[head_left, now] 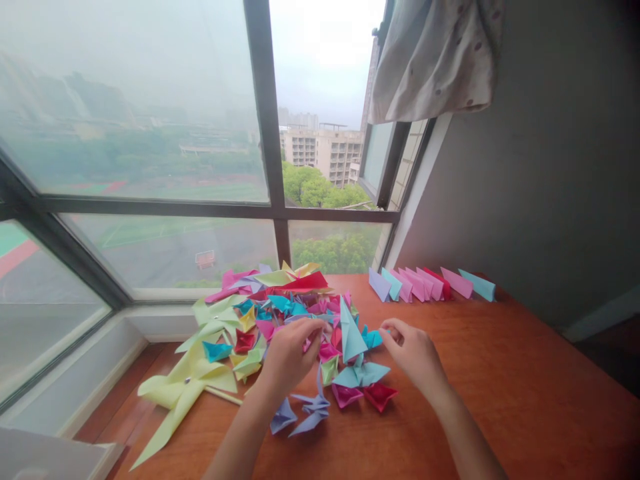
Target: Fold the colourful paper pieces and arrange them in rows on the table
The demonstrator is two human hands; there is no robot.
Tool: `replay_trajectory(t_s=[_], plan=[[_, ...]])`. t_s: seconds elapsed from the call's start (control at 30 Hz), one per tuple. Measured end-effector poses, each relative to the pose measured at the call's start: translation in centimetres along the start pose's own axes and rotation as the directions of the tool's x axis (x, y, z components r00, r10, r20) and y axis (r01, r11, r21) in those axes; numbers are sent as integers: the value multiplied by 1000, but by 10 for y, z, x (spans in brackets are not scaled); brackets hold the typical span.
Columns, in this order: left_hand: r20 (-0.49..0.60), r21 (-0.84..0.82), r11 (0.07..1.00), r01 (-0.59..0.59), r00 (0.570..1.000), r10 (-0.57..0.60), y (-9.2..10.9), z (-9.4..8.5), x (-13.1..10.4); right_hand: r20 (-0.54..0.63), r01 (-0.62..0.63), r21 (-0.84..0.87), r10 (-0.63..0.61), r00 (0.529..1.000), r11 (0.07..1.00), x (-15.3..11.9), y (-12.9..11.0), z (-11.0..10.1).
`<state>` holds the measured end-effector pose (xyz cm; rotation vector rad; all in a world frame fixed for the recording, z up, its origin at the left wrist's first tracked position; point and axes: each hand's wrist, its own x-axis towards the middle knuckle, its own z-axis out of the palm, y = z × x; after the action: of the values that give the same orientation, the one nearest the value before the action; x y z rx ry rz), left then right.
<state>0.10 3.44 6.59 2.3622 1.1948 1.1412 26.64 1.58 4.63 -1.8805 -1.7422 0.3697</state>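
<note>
My left hand [295, 350] is over the heap of folded paper, its thumb and fingers bent together near a pink piece; whatever they pinch is too small to make out. To the right, my right hand [411, 347] has its thumb and index finger close together beside a blue folded piece [372, 338]. Between the hands stands a tall light-blue folded paper [351, 333], with a teal paper crane [361, 373] in front of it. Nearer to me lie a magenta piece [346, 395], a red piece [380, 397] and a lavender crane [314, 408].
Yellow pinwheel [187, 385] lies at the left of the wooden table [500, 387]. A row of folded papers [423, 285] stands at the back right. Windows [165, 247] rise behind the table, and a curtain [437, 60] hangs above.
</note>
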Motion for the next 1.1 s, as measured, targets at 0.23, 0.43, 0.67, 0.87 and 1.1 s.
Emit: replay_trajectory(t_s=[0.23, 0.43, 0.67, 0.87, 1.1], plan=[[-12, 8, 1000, -8, 1000, 8, 1, 1, 0, 120, -50, 207, 25, 992, 977, -7, 9, 20], [6, 20, 1000, -5, 1000, 5, 6, 2, 0, 165, -88, 493, 6, 986, 866, -4, 1, 44], [-1, 20, 999, -36, 999, 36, 10, 0, 2, 105, -45, 362, 7, 994, 931, -2, -6, 48], [-5, 21, 999, -34, 999, 34, 10, 1, 1, 83, -8, 479, -36, 996, 878, -6, -18, 38], [-28, -7, 1000, -18, 999, 18, 10, 1, 1, -64, 158, 315, -145, 987, 936, -14, -35, 3]])
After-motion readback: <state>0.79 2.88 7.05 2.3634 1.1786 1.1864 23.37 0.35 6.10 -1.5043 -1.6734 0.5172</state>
